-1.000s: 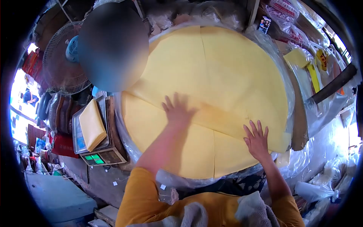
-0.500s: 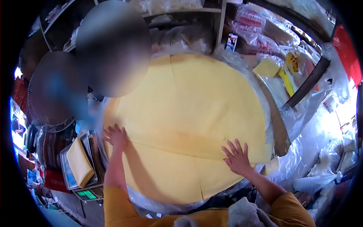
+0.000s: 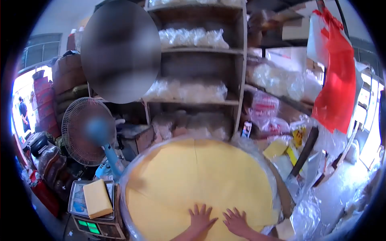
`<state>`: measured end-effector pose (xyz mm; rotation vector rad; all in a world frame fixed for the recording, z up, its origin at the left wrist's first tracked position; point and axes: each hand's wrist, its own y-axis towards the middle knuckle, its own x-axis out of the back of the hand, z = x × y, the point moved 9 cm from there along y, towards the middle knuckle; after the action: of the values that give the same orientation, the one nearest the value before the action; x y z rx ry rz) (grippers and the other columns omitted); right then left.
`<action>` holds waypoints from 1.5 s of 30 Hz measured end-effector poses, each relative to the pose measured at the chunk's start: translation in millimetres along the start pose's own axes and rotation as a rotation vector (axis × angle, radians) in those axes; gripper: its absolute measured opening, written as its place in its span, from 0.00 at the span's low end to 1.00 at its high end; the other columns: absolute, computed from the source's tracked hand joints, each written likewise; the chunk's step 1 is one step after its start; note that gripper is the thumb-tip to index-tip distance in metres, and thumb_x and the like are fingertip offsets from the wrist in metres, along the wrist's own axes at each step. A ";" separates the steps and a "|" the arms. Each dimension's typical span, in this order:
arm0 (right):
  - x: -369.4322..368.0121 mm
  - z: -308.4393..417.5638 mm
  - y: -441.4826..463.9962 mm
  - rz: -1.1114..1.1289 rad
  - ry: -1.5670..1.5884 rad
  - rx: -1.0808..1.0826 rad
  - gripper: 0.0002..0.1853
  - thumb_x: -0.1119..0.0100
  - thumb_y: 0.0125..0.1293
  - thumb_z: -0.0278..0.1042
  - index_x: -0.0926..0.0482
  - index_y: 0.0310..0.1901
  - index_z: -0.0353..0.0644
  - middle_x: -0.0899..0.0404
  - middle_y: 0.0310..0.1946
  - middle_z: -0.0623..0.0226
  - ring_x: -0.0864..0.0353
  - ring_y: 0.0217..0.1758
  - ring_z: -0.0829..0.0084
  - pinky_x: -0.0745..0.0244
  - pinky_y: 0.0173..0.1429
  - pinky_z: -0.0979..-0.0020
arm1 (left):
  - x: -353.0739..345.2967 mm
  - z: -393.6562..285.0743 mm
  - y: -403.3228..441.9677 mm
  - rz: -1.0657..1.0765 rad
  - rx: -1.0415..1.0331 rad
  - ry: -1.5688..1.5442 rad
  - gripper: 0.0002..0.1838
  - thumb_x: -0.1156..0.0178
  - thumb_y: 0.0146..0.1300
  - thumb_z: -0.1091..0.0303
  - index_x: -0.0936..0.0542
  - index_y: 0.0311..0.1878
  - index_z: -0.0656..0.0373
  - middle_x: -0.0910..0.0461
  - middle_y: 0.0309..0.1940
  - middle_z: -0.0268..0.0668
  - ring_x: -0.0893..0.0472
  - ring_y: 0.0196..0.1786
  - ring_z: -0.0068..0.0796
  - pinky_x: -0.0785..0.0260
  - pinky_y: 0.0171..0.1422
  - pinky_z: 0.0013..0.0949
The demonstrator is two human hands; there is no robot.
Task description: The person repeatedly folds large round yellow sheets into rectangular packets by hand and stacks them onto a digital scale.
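Note:
Large yellow sheets (image 3: 173, 176), which could be cloth or paper, cover a round table whose edge is wrapped in clear plastic (image 3: 124, 193). Near the front of the table, my left hand (image 3: 201, 219) lies palm down on the yellow surface with its fingers spread. Close beside it on the right, my right hand (image 3: 236, 222) also rests flat with fingers apart. The hands do not touch each other, and neither holds anything. A folded yellow stack (image 3: 97, 199) sits on the metal tray (image 3: 76, 184) of a digital scale (image 3: 89, 226) to the left.
A blue standing fan (image 3: 90, 130) is at the left behind the scale. Shelves (image 3: 193, 51) with plastic-wrapped packs rise at the back. On the right are a dark slanted post (image 3: 304, 152), plastic bags and a hanging red cloth (image 3: 335, 80). A blurred patch hides the upper left.
The view has tilted up, showing more shelves and the fan. My hands, far apart before, are now close together near the front middle of the table.

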<state>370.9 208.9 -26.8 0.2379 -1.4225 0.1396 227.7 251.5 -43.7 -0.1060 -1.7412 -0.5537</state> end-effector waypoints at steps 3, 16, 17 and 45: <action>-27.5 15.4 9.7 -0.037 -0.132 0.065 0.26 0.56 0.69 0.51 0.37 0.66 0.53 0.44 0.70 0.65 0.53 0.74 0.52 0.52 0.62 0.27 | -2.0 0.1 11.8 0.030 0.020 -0.004 0.38 0.50 0.58 0.33 0.34 0.67 0.43 0.44 0.71 0.40 0.54 0.73 0.63 0.63 0.67 0.74; 51.7 -139.9 -39.3 -0.204 -0.027 -0.360 0.27 0.45 0.62 0.42 0.34 0.63 0.47 0.41 0.67 0.57 0.47 0.72 0.51 0.50 0.68 0.40 | 33.7 226.4 13.0 0.215 0.493 0.124 0.38 0.53 0.62 0.38 0.44 0.72 0.44 0.53 0.74 0.41 0.59 0.75 0.57 0.68 0.72 0.67; 64.8 -141.0 -17.0 -0.259 0.006 -0.333 0.27 0.44 0.62 0.41 0.34 0.63 0.44 0.41 0.67 0.56 0.46 0.72 0.52 0.48 0.69 0.42 | 36.1 204.2 25.4 0.264 0.463 0.126 0.38 0.54 0.63 0.38 0.47 0.73 0.44 0.55 0.75 0.41 0.60 0.76 0.56 0.69 0.72 0.67; 42.6 -22.4 134.3 -0.309 0.241 0.255 0.09 0.51 0.54 0.21 0.28 0.39 0.40 0.22 0.39 0.61 0.24 0.47 0.56 0.30 0.50 0.60 | 11.8 63.7 3.0 0.137 0.022 -0.115 0.32 0.52 0.63 0.39 0.35 0.68 0.42 0.46 0.72 0.41 0.53 0.75 0.53 0.67 0.73 0.64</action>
<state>366.7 342.4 23.2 0.6266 -1.1122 0.0917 168.6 278.1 -40.6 -0.2440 -1.8351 -0.4346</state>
